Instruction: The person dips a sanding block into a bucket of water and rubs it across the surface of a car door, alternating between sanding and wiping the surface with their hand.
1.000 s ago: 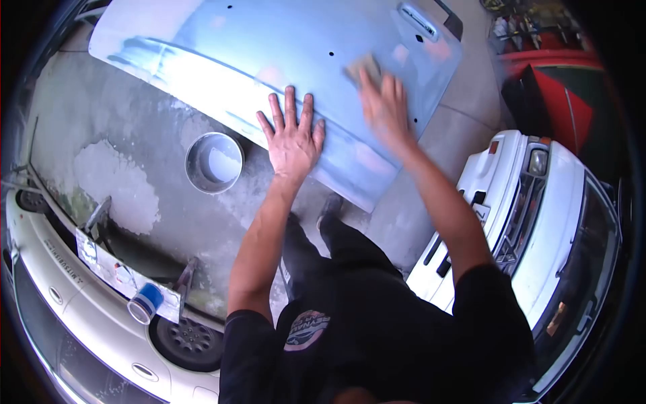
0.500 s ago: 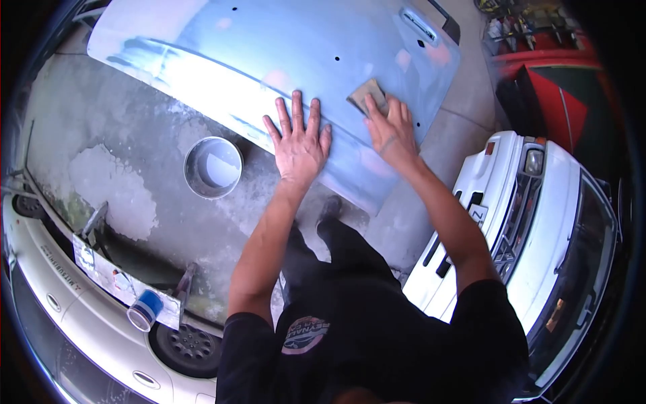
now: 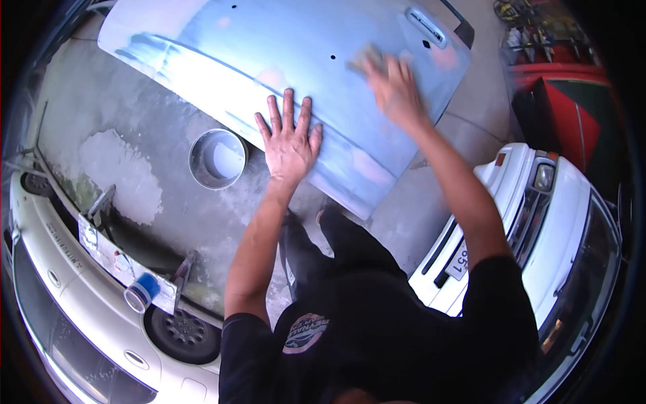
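Panel [image 3: 296, 54] pale blue, pinkish patches [image 3: 369, 165], dark holes [image 3: 332, 57]; tan pad [image 3: 367, 59] blurred.

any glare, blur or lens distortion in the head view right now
Head view: glare washes out the near side of the blue-grey panel; motion blur smears the right hand and its tan pad, while the left hand looks fairly sharp; wide-angle distortion bows the white car and the silver car, with dark corners all round.
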### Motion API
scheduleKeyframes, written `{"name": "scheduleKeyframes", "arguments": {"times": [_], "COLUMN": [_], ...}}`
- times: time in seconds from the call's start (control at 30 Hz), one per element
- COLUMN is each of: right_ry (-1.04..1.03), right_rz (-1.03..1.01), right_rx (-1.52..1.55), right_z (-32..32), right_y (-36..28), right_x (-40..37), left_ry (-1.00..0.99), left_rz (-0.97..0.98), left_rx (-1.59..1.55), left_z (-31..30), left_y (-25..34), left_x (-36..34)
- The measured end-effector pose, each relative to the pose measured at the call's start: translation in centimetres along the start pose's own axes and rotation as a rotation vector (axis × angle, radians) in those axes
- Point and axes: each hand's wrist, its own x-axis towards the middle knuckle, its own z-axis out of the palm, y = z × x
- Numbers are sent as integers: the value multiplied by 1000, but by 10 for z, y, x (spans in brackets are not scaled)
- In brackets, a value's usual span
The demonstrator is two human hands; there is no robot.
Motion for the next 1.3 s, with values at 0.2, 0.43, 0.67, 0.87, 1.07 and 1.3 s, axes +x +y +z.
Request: {"name": "scheduleKeyframes", "arguments": {"times": [0.2, 0.43, 0.67, 0.87, 1.07, 1.3], "right_ry": [7, -44, 21, -22, -40, -73], "right_rz": [108, -67, -85, -125, -15, -39], "right_rx": [-23, 58, 69, 58, 47, 56], "right_z": [3, -2, -7, -1, 6, -6], "right_y": [11, 18, 5, 22, 7, 20], "right_x": [40, 5, -12, 13, 45, 2], "left_ry": [-1, -26, 8, -15, 3, 5], "left_rz": [7, -21, -31, -44, -17, -26], "left_rx": [24, 27, 20, 30, 18, 14], "left_z": [-4, -2, -3, -4, -3, -2], "left_y": [5, 5, 8, 7, 7, 4], "left_x": [-1, 3, 5, 6, 0, 6]}}
